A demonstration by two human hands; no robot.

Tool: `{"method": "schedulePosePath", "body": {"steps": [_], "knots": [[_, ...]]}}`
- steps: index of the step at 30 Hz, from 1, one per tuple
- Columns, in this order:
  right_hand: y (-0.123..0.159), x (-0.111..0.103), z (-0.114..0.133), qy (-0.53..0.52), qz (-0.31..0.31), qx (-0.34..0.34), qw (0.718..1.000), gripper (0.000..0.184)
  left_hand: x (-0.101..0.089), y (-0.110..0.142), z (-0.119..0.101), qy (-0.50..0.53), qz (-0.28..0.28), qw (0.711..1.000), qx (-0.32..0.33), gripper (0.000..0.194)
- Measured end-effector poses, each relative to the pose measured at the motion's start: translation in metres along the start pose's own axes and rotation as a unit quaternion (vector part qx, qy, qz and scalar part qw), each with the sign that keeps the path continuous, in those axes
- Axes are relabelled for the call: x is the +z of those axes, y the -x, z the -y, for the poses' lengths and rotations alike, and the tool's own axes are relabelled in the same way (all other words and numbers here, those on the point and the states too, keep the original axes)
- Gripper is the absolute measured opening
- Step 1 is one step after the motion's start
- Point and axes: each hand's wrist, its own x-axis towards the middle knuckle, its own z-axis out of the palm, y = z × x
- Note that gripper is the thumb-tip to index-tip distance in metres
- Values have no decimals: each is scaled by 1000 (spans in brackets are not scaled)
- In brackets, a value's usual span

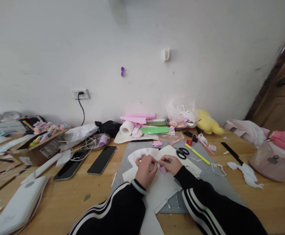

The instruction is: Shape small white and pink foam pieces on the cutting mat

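Observation:
My left hand (146, 170) and my right hand (171, 164) meet over white paper sheets (157, 187) on a grey cutting mat (123, 163). The fingers of both are pinched, tips almost touching. Whatever small thing sits between them is too tiny to make out. Just under my right fingers shows a small pink piece (163, 169), and I cannot tell whether it is held. Black-handled scissors (182, 153) lie right of my right hand, beside a yellow pen (197, 154). A pink scrap (157, 143) rests behind the hands.
Rolls of pink and green paper (154, 130) lie by the wall, near a yellow plush toy (208, 122). Two phones (102, 160) and a cardboard box (38, 148) are on the left. A white power bank-like slab (20, 202) lies front left. A pink bag (277, 156) stands right.

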Motion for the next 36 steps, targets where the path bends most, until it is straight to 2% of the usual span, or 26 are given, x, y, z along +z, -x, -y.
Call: {"method": "schedulePosePath", "body": {"steps": [6, 12, 20, 25, 31, 36], "knots": [[1, 1, 7, -17, 23, 20, 999, 25, 3, -1, 0, 10, -11, 1000, -21, 7], [1, -1, 12, -44, 5, 38, 998, 32, 1, 1, 0, 44, -34, 997, -46, 10], [1, 0, 4, -42, 53, 47, 997, 41, -1, -1, -1, 109, 27, 994, -10, 11], [1, 0, 6, -33, 69, 56, 996, 40, -1, -2, 0, 109, 16, 994, -23, 10], [1, -4, 11, -8, 13, 36, 999, 23, 5, 0, 0, 71, -3, 996, -56, 16], [-4, -22, 12, 95, -129, 3, 987, 18, 5, -3, 2, 73, -17, 994, -84, 17]]}}
